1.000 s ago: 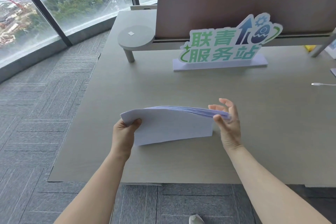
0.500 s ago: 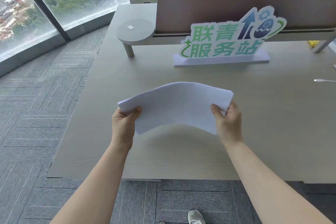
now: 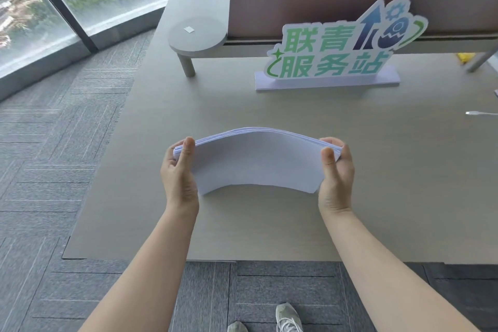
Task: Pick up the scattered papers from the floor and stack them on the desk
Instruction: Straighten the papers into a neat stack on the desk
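A sign [image 3: 341,46] in the upper right of the frame reads "联青服务站" in green. Mid-frame, the left hand [image 3: 179,172] and right hand [image 3: 336,172] each squeeze one end of the paper stack [image 3: 258,162], thumbs up, bowing it upward over the desk [image 3: 377,197].

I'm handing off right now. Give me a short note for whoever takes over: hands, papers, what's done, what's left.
Left hand: gripping the left end of the papers.
Right hand: gripping the right end.
Papers: one gathered stack, bowed upward in the middle, held above the desk, in front of the sign.
Done: no loose sheets show on the visible floor; the stack is over the desk.
Left: lower it flat onto the desk, square the edges, let go. Check the floor outside this view for strays.
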